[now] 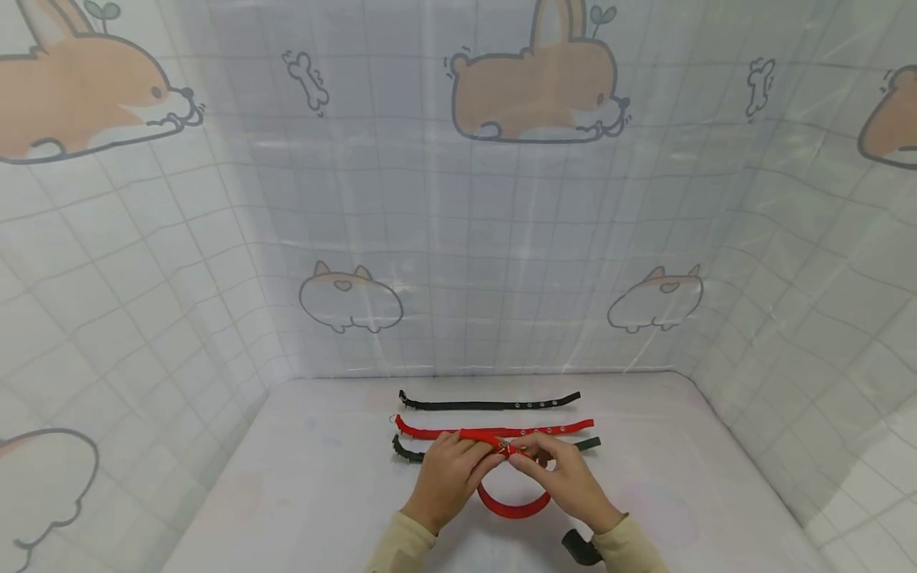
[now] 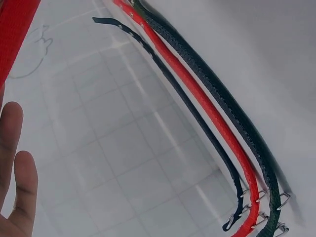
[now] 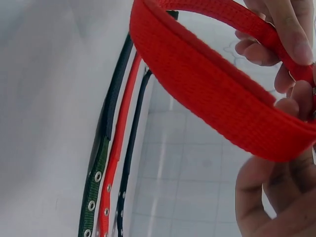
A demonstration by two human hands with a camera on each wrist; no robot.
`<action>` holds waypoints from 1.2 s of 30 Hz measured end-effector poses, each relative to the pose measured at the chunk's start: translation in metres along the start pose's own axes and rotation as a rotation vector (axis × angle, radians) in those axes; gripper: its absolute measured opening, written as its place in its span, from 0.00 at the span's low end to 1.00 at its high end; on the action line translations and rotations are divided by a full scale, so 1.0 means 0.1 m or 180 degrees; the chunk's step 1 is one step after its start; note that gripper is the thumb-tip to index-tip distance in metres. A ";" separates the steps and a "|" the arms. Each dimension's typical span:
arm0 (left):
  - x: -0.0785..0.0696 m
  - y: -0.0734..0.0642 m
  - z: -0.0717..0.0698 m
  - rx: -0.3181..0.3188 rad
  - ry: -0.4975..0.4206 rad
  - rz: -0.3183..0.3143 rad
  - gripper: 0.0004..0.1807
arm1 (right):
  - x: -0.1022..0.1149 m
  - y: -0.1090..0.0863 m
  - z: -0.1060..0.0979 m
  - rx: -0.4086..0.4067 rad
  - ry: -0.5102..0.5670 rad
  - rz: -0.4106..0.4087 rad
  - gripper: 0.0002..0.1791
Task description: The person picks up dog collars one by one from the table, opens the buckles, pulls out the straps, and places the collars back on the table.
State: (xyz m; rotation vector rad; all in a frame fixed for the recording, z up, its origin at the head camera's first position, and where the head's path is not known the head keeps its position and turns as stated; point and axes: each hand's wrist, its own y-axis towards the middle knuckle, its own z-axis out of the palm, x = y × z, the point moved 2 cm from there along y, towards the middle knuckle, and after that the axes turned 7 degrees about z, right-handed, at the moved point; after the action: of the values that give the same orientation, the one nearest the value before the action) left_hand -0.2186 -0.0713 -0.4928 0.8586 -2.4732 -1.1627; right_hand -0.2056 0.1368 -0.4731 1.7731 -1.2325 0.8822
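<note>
A red collar (image 1: 513, 510), bent into a loop, is held up between both hands. My left hand (image 1: 450, 477) grips it on the left, fingers over the upper strap. Thumb and fingers of my right hand (image 1: 567, 479) pinch it at the right, by the metal buckle (image 1: 505, 449). The right wrist view shows the wide red band up close, partly covering the fingers. Behind the hands lie a second red collar (image 1: 430, 434) and a dark green collar (image 2: 227, 108), whose middle is hidden by the hands in the head view.
A black collar (image 1: 466, 406) lies farthest back, roughly parallel to the other two. Metal rings show at their left ends and eyelets toward the right. The white table (image 1: 315, 493) meets a printed sheet wall (image 1: 501, 239). Beside my right sleeve is a dark item (image 1: 582, 547).
</note>
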 end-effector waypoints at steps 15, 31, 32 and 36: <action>0.02 -0.02 0.01 -0.0064 0.0005 0.0065 0.09 | -0.16 0.07 0.02 0.0118 0.0023 0.0188 0.14; 0.08 -0.01 -0.06 0.0021 -0.0083 -0.0028 0.14 | -0.22 0.07 -0.05 0.0782 0.0453 -0.0012 0.12; 0.08 0.00 -0.07 0.0030 -0.0090 -0.0044 0.15 | -0.21 0.06 -0.04 0.0765 0.0430 0.0024 0.12; 0.06 0.02 -0.07 0.0039 -0.0125 -0.0033 0.14 | -0.17 0.07 -0.01 0.0516 0.0258 0.0074 0.11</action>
State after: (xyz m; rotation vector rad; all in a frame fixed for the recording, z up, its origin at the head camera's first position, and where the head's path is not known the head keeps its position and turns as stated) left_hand -0.2204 -0.0785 -0.4869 0.8612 -2.5125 -1.1800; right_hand -0.2168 0.1430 -0.4859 1.8333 -1.1594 1.0833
